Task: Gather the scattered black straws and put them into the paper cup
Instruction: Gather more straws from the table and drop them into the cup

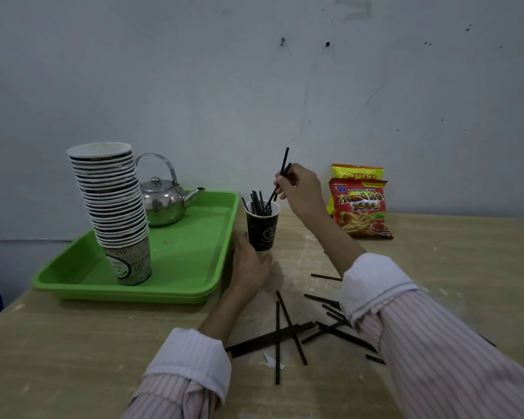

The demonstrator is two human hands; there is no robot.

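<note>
The tray [194, 252], left on the worktop [73, 343], bears a cup stack [115, 213] before a kettle [162, 204]. The paper cup [261, 229] stands right of it, loose straws [277, 334] nearer.

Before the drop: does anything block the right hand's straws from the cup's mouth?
Nothing visible does. The held straws in the right hand reach the paper cup at its rim; straws inside stand further left. The left hand holds it low.

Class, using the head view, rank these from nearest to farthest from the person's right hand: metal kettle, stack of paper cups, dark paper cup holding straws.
1. Dark paper cup, just below-left of the right hand.
2. Metal kettle, farther left.
3. Stack of paper cups, farthest left.
</note>
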